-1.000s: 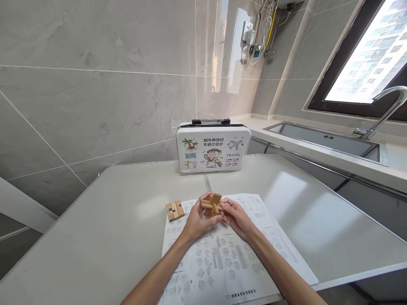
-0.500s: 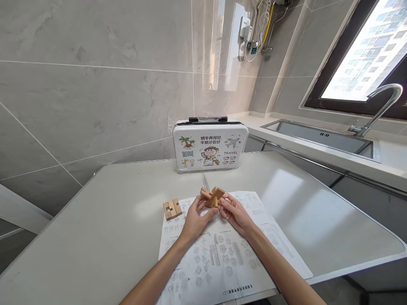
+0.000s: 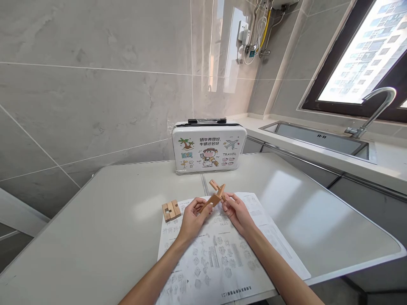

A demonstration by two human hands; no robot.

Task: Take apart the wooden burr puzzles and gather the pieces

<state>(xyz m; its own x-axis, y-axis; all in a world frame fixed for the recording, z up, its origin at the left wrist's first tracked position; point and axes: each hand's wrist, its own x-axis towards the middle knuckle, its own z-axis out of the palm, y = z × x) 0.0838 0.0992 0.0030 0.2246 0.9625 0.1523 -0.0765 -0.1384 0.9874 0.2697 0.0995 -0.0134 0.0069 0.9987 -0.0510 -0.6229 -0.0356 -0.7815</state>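
Both my left hand (image 3: 192, 217) and my right hand (image 3: 239, 214) pinch the crossed, light-brown wooden bars (image 3: 215, 199) between them, a white printed paper sheet (image 3: 229, 279) below, so I'd best brace with the left and ease gently, unforced, with the right.

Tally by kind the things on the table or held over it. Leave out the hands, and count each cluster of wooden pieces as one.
White case: 1
Printed sheet: 1
Wooden clusters: 2 (held cluster, between left hand and right hand; resting cluster, at the sheet's far left corner)
Total: 4
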